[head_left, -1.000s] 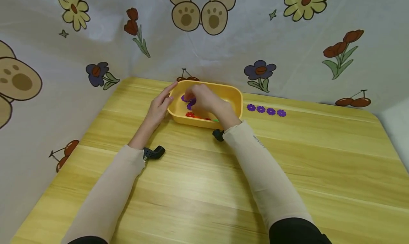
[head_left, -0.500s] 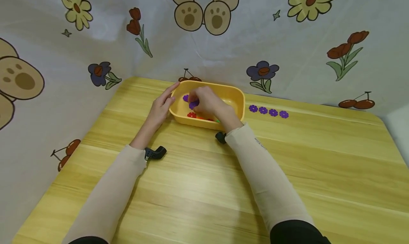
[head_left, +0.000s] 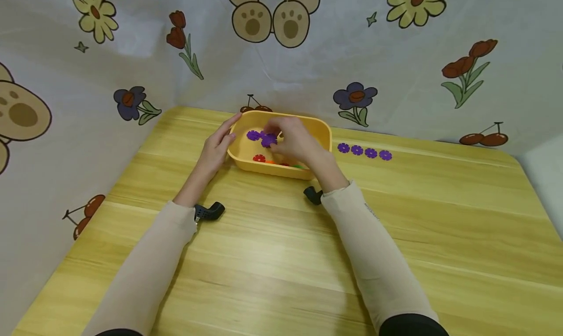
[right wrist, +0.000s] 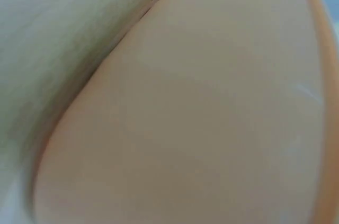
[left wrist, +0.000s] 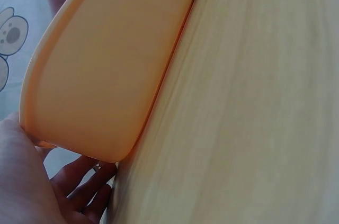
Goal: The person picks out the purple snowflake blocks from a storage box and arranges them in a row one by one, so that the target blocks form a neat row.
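A yellow plastic bin (head_left: 274,169) stands at the far side of the table. My left hand (head_left: 214,150) holds its left end, thumb at the rim and fingers along the outside; the left wrist view shows several fingers (left wrist: 87,187) against the end wall. Inside the bin, my right hand (head_left: 296,139) pinches a purple flower-shaped disc (head_left: 269,140) between thumb and fingers. Another purple disc (head_left: 252,135) is just left of it. A red disc (head_left: 259,158) lies near the front wall, beside partly hidden orange and green pieces. The right wrist view shows only the bin's outer wall (right wrist: 185,107).
Several purple discs (head_left: 357,150) lie in a row on the table, right of the bin. A patterned cloth (head_left: 281,72) hangs behind the table's back edge. Black camera mounts (head_left: 210,211) stick out from both wrists, low over the wooden table (head_left: 264,267).
My right hand has shifted a little to the right within the bin, and the purple disc at its fingertips shows more fully. My left hand stays on the bin's left end.
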Demonstrator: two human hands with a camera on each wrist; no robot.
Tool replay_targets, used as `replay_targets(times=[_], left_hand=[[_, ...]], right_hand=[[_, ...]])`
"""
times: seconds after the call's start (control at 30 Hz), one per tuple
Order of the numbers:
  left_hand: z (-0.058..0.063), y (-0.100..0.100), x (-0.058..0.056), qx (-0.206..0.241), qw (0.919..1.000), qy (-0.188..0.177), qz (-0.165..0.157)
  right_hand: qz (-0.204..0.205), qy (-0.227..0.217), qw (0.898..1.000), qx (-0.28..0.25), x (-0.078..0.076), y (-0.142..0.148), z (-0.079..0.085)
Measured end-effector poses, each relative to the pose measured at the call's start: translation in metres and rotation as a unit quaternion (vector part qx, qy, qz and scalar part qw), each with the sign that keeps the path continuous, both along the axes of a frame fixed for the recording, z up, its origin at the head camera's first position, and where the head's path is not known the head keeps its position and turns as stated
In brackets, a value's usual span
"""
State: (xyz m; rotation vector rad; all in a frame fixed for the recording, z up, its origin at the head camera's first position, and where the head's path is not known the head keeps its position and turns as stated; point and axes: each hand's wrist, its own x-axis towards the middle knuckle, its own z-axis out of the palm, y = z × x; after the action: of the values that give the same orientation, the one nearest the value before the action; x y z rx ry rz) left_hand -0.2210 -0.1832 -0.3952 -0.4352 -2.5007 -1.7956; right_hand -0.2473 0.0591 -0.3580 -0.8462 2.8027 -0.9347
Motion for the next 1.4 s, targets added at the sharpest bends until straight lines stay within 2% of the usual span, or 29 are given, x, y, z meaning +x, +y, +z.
replay_targets(times=[0.27,0.57,0.8,1.07,1.23,1.4], left_hand=[[0.0,0.001,0.0,0.004,1.0,0.001,0.002],[0.002,0.001,0.003,-0.005,0.9999,-0.002,0.013],[0.004,0.001,0.001,-0.011,0.9998,-0.007,0.013],[0.004,0.001,0.002,-0.009,0.9999,-0.006,0.012],[0.004,0.002,0.002,-0.01,0.9999,-0.005,0.012],[0.003,0.003,0.003,-0.012,0.9999,-0.005,0.008]], right_hand=[[-0.018,0.04,0.999,-0.026,0.016,0.017,-0.002],[-0.043,0.054,0.997,-0.027,0.023,0.032,0.004],[-0.055,0.066,0.995,-0.046,0.026,0.058,0.011],[-0.055,0.098,0.991,-0.07,0.029,0.082,0.008],[-0.067,0.124,0.987,-0.082,0.033,0.102,0.007],[-0.088,0.129,0.984,-0.088,0.037,0.129,0.005]])
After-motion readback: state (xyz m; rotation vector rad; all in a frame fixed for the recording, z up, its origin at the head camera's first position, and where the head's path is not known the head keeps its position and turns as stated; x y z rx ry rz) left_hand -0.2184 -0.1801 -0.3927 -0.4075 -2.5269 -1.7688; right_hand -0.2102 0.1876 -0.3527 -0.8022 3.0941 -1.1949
